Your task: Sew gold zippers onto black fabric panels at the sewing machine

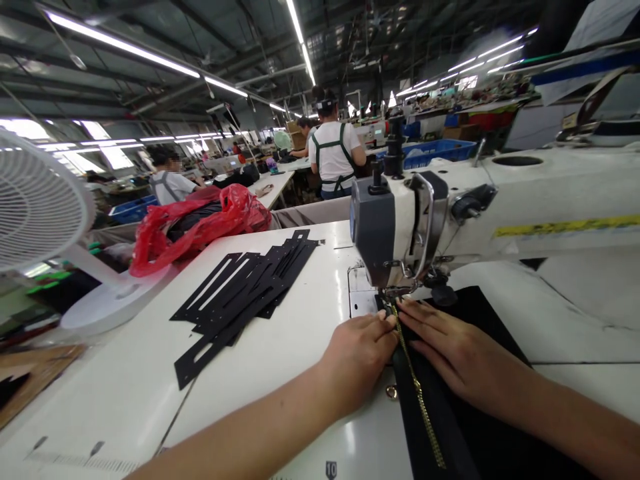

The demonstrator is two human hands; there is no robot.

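A black fabric panel [473,303] lies under the head of a white and grey sewing machine [373,233]. Along its left part runs a zipper [423,403] with gold-coloured teeth, leading up to the presser foot [397,291]. My left hand [361,353] has its fingers curled and pinched on the zipper's left edge, just in front of the foot. Stretched out flat, my right hand [453,343] rests on the panel right of the teeth, fingertips close to the foot. The needle point cannot be made out.
Black slotted strips [245,293] lie in a loose pile on the white table [295,373]. Behind them sits a red plastic bag [230,210], and a white fan [43,200] stands at the left. Co-workers [334,150] are farther back among other tables and blue crates.
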